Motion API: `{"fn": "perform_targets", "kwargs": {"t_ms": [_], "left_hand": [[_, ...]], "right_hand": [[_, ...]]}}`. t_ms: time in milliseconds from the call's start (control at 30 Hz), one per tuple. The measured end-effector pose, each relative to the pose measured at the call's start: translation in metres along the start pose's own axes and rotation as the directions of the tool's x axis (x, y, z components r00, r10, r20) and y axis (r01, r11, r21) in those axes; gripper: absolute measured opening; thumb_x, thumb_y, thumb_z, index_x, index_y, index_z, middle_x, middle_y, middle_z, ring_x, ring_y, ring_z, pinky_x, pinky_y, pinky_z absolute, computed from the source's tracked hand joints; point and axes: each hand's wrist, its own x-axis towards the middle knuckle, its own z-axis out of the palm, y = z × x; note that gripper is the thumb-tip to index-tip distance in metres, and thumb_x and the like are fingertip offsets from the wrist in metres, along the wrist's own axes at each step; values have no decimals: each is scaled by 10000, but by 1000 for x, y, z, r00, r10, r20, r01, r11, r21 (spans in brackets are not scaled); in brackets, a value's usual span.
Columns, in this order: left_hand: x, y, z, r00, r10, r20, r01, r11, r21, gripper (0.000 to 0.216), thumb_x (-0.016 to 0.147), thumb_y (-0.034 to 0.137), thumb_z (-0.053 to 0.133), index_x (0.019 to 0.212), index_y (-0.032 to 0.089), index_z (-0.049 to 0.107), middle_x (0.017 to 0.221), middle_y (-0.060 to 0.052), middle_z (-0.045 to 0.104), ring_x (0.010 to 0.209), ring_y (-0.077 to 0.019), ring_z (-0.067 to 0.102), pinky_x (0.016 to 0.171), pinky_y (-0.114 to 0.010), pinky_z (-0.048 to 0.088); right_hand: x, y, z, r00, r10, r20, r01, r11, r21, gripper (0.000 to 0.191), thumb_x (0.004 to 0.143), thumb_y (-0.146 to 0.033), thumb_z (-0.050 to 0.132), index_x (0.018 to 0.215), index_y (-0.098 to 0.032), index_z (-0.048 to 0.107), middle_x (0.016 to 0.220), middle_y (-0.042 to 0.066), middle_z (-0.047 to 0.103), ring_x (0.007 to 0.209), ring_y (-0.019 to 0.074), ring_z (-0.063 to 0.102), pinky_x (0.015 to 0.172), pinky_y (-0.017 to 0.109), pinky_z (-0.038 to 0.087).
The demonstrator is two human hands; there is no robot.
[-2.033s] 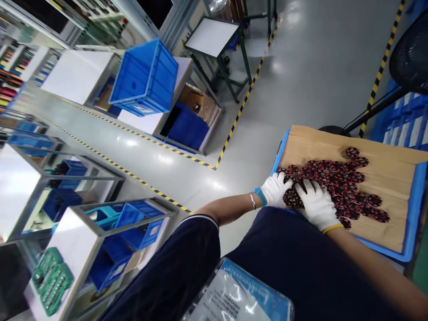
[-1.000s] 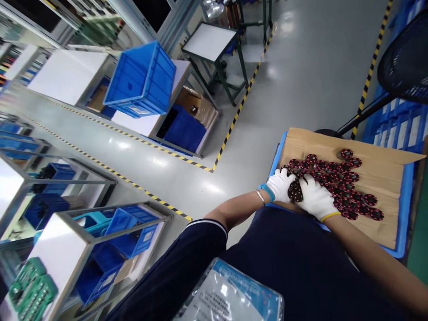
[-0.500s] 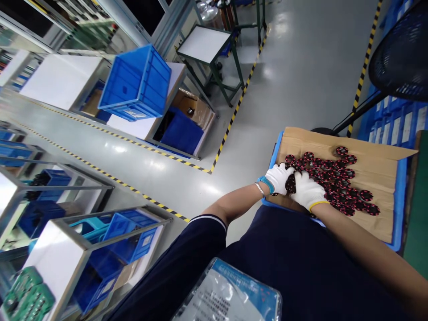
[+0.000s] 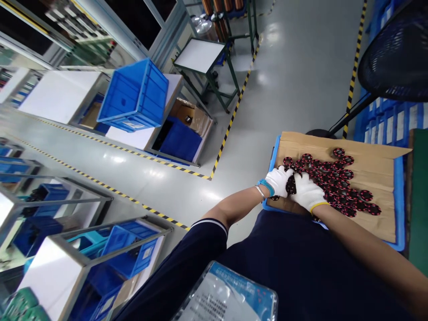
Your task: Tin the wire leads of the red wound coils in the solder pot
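Both of my hands wear white knitted gloves and meet over the near left part of a cardboard-lined blue tray (image 4: 399, 200). Many black ring-shaped parts with pink-red marks (image 4: 334, 178) lie on the cardboard (image 4: 374, 165), crowded in the middle. My left hand (image 4: 280, 180) curls around the left side of a cluster of dark ring parts (image 4: 291, 185). From the right, my right hand (image 4: 306, 191) presses against the same cluster with bent fingers. How many rings sit between the palms is hidden by the gloves.
A black fan (image 4: 394, 58) on a stand rises behind the tray, beside stacked blue crates (image 4: 384, 125). Across the aisle, a blue bin (image 4: 133, 96) sits on a white bench (image 4: 63, 96). A small white-topped table (image 4: 199, 54) stands farther off. Yellow-black tape (image 4: 230, 129) marks the floor.
The view has shifted slightly, so the benches and floor appear lower. Both hands stay at nearly the same place on the tray, still around the cluster of ring parts.
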Motion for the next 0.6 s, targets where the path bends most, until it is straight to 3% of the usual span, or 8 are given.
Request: {"fn": "perform_targets", "kwargs": {"t_ms": [167, 400, 600], "left_hand": [[3, 0, -7, 999, -51, 3, 51, 997, -57, 1030, 550, 547, 807, 1420, 260, 336, 1239, -130, 493, 1000, -310, 651, 789, -382, 562], [-2, 1, -18, 995, -90, 31, 93, 990, -108, 1046, 564, 560, 796, 1439, 275, 300, 1311, -126, 470, 1037, -299, 654, 828, -368, 561], [-9, 7, -42, 994, -93, -63, 87, 991, -97, 1069, 571, 549, 790, 1468, 280, 274, 1322, -124, 468, 1032, -293, 652, 825, -354, 560]], "right_hand": [[7, 17, -8, 999, 12, -39, -6, 990, 143, 771, 763, -484, 690, 1459, -312, 407, 1405, 150, 350, 794, 162, 610, 719, 297, 454], [5, 23, -17, 998, 19, -59, -4, 971, 239, 757, 723, -457, 728, 1424, -343, 464, 1352, 125, 408, 755, 140, 567, 682, 280, 394], [-2, 26, -38, 991, 29, -128, 2, 971, 238, 780, 756, -503, 697, 1469, -333, 427, 1373, 128, 402, 744, 130, 564, 671, 278, 374]]}}
